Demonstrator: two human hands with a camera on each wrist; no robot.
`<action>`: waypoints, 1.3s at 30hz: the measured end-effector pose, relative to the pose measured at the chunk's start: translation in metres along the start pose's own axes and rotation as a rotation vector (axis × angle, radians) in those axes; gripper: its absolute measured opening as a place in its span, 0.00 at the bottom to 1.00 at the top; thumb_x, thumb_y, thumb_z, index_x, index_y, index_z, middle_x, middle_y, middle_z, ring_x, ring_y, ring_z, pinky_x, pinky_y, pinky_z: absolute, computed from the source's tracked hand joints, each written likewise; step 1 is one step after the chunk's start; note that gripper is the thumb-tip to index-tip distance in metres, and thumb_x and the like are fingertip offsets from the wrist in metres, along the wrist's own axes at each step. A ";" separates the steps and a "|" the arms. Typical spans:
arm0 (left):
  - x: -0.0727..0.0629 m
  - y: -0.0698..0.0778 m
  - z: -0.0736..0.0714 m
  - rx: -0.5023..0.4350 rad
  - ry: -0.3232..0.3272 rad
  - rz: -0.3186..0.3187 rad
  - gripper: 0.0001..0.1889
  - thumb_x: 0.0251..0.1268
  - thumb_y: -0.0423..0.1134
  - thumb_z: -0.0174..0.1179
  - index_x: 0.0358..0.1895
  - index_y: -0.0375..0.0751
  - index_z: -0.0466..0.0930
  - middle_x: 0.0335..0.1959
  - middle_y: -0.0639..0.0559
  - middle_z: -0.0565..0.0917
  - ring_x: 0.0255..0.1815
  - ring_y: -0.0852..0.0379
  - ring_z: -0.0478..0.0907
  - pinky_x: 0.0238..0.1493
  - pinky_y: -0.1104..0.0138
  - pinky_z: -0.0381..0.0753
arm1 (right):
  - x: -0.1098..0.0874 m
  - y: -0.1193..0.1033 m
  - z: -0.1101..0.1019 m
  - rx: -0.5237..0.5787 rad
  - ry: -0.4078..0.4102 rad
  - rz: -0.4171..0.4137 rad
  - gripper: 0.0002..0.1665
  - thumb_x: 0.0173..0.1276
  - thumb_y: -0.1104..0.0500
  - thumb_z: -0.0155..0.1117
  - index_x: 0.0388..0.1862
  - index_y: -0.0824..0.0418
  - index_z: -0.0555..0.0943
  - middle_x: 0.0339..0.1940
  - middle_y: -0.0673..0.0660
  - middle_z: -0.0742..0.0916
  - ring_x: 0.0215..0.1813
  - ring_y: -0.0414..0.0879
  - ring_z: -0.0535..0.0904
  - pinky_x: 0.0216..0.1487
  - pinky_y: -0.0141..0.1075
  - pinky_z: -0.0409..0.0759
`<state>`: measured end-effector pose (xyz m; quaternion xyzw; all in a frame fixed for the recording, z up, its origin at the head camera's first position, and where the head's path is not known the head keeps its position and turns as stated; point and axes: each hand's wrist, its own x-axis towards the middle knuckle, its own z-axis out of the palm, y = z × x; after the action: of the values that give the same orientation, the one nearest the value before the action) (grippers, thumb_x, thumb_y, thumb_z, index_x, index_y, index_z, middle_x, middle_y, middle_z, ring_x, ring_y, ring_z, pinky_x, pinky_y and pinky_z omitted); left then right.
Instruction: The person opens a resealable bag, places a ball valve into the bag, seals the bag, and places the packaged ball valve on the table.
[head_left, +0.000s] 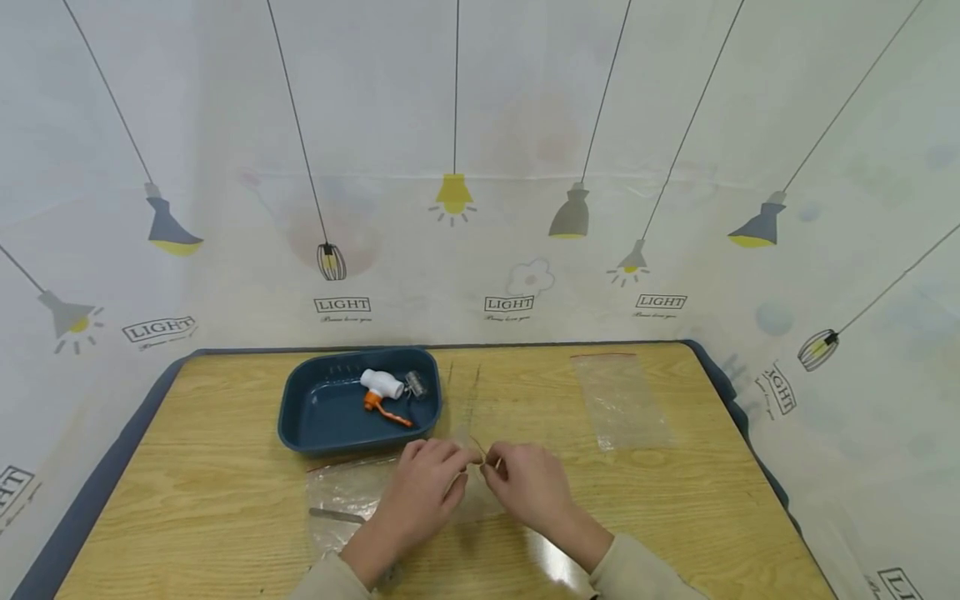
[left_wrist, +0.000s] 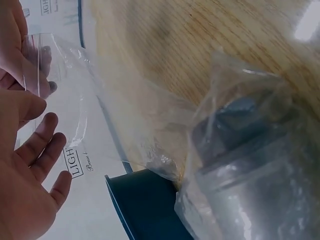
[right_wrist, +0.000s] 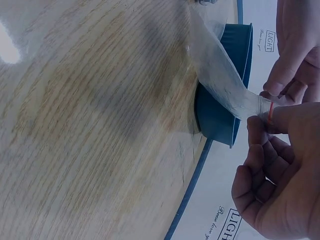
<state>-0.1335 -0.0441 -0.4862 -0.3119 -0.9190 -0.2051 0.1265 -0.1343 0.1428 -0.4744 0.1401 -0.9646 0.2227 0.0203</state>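
Note:
Both hands hold a clear zip bag (right_wrist: 217, 65) by its top edge, where a red seal line shows in the right wrist view. My left hand (head_left: 423, 492) pinches the edge between thumb and forefinger, its other fingers loosely bent in the left wrist view. Close beside it, my right hand (head_left: 532, 487) pinches the same edge. The bag hangs down over the table and looks flat; I cannot make out anything inside. Under the left forearm lies another clear bag (head_left: 360, 479) with a grey strip-like piece (head_left: 335, 516); the left wrist view shows shiny metallic contents (left_wrist: 245, 175), blurred by the plastic.
A dark blue tray (head_left: 307, 417) stands behind the left hand. In it lie a white plastic pipe fitting (head_left: 382, 383), an orange lever-like piece (head_left: 386, 410) and a small metal cylinder (head_left: 416, 383). A flat clear zip bag (head_left: 622, 404) lies at the back right of the wooden table (head_left: 720, 517).

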 end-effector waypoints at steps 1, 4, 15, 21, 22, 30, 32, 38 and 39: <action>0.000 0.000 0.000 0.011 -0.006 0.001 0.12 0.63 0.39 0.63 0.48 0.59 0.81 0.37 0.64 0.81 0.46 0.59 0.79 0.52 0.56 0.74 | 0.000 0.000 0.000 0.001 -0.001 0.001 0.08 0.66 0.52 0.65 0.29 0.51 0.84 0.13 0.40 0.76 0.12 0.31 0.63 0.14 0.26 0.63; -0.001 0.000 0.000 0.018 -0.035 -0.007 0.09 0.63 0.40 0.64 0.44 0.59 0.82 0.34 0.64 0.79 0.45 0.60 0.78 0.53 0.56 0.73 | 0.000 0.000 -0.001 -0.004 -0.004 0.005 0.07 0.65 0.52 0.65 0.29 0.51 0.84 0.13 0.40 0.77 0.13 0.30 0.64 0.14 0.26 0.63; -0.003 -0.001 -0.003 -0.024 -0.077 -0.008 0.03 0.65 0.43 0.62 0.35 0.60 0.80 0.33 0.65 0.78 0.44 0.61 0.77 0.50 0.56 0.71 | 0.000 0.010 -0.004 -0.075 -0.011 0.055 0.06 0.64 0.53 0.67 0.29 0.52 0.83 0.17 0.44 0.82 0.14 0.32 0.67 0.14 0.27 0.64; -0.006 -0.003 -0.008 -0.078 -0.122 -0.001 0.03 0.67 0.43 0.59 0.35 0.60 0.77 0.36 0.66 0.77 0.47 0.62 0.76 0.54 0.56 0.71 | 0.001 0.017 -0.006 -0.156 0.033 0.059 0.05 0.63 0.54 0.68 0.28 0.52 0.83 0.15 0.44 0.80 0.13 0.34 0.65 0.14 0.28 0.62; -0.006 -0.003 -0.009 -0.086 -0.129 -0.002 0.03 0.66 0.43 0.59 0.35 0.59 0.76 0.36 0.66 0.76 0.48 0.62 0.75 0.55 0.56 0.71 | 0.001 0.017 -0.006 -0.160 0.034 0.066 0.05 0.63 0.54 0.69 0.28 0.52 0.83 0.15 0.44 0.80 0.14 0.34 0.65 0.15 0.28 0.62; -0.007 -0.004 -0.011 -0.113 -0.066 -0.008 0.07 0.60 0.44 0.67 0.34 0.59 0.76 0.38 0.66 0.79 0.47 0.63 0.76 0.51 0.56 0.72 | 0.002 0.015 -0.010 -0.119 -0.009 0.042 0.07 0.63 0.52 0.68 0.28 0.51 0.84 0.16 0.42 0.80 0.14 0.32 0.66 0.15 0.27 0.64; -0.007 -0.004 -0.011 -0.111 -0.063 -0.014 0.07 0.60 0.45 0.67 0.33 0.59 0.76 0.37 0.67 0.79 0.45 0.64 0.76 0.51 0.56 0.72 | 0.002 0.014 -0.011 -0.099 -0.013 0.025 0.07 0.64 0.52 0.68 0.29 0.52 0.84 0.16 0.42 0.80 0.14 0.32 0.66 0.15 0.27 0.64; -0.009 -0.007 -0.013 -0.100 -0.091 -0.022 0.05 0.62 0.47 0.65 0.35 0.60 0.78 0.38 0.67 0.79 0.46 0.64 0.77 0.52 0.56 0.72 | 0.002 0.010 -0.011 -0.044 -0.034 0.016 0.07 0.65 0.51 0.66 0.30 0.52 0.84 0.15 0.41 0.78 0.14 0.32 0.66 0.16 0.27 0.65; -0.009 -0.007 -0.013 -0.098 -0.097 -0.024 0.04 0.63 0.47 0.65 0.36 0.60 0.78 0.39 0.67 0.80 0.46 0.64 0.77 0.52 0.56 0.72 | 0.002 0.009 -0.011 -0.035 -0.042 0.017 0.07 0.65 0.51 0.66 0.30 0.52 0.84 0.15 0.41 0.78 0.14 0.32 0.66 0.16 0.28 0.65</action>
<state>-0.1297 -0.0599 -0.4805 -0.3162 -0.9166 -0.2361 0.0639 -0.1389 0.1551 -0.4684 0.1359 -0.9697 0.2031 0.0006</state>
